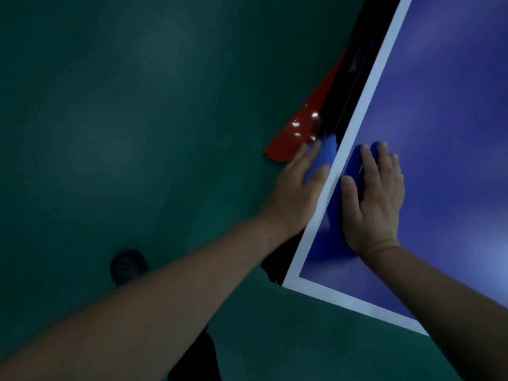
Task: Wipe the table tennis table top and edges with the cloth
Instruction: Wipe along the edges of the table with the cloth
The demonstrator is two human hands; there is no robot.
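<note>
Dim shot, a bit blurred. 1 corner of the table tennis table (445, 111) fills the right side: blue top with a white border line (365, 111) along the side and end edges. Black side rail (354, 86) runs under the left border.

Left hand (298, 185) is off the table's side, pressed against the black edge just outside the white line. It has the blue cloth (324, 155) bunched between the fingers and the edge; cloth pokes out past the fingertips and sits touching the rail. Fingers look stretched forward along the edge, close together, with the cloth under them. Whether the thumb wraps the cloth, cannot tell, it's hidden. Left forearm comes in from lower left.

Right hand (376, 196) lies flat, palm down, on the blue top just inside the white line, near the corner. 4 fingers straight and slightly spread, thumb out toward the border. It holds nothing. Dark shadow under it on the surface.

Floor (123, 105) is dark green. A red glossy sheet (299, 127) lies on the floor beside the rail, just past the left fingertips, with bright glints on it. A dark shoe (127, 266) shows on the floor at lower left, partly behind the left forearm. Dark clothing (198, 358) at bottom centre.
</note>
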